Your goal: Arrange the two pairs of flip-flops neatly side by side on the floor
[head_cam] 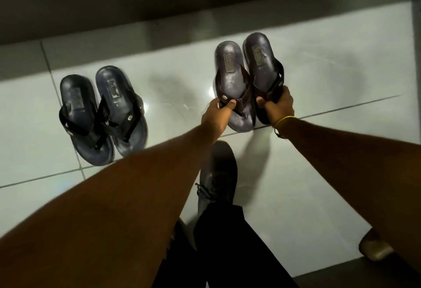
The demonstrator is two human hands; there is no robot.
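One dark rubber flip-flop pair (102, 114) is already set on the white tiled floor (319, 173), while the brown-strapped pair's sandals (248, 78) are gripped by left hand (216, 114) and right hand (279, 105), well apart, unplaced.

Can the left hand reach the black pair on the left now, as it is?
Probably not yet. The left hand is closed on a flip-flop of the brown pair, so it is occupied. The floor toward the black pair looks free once that grip is released.

both arms outstretched, left grip (216, 114) clenched, right grip (279, 105) clenched
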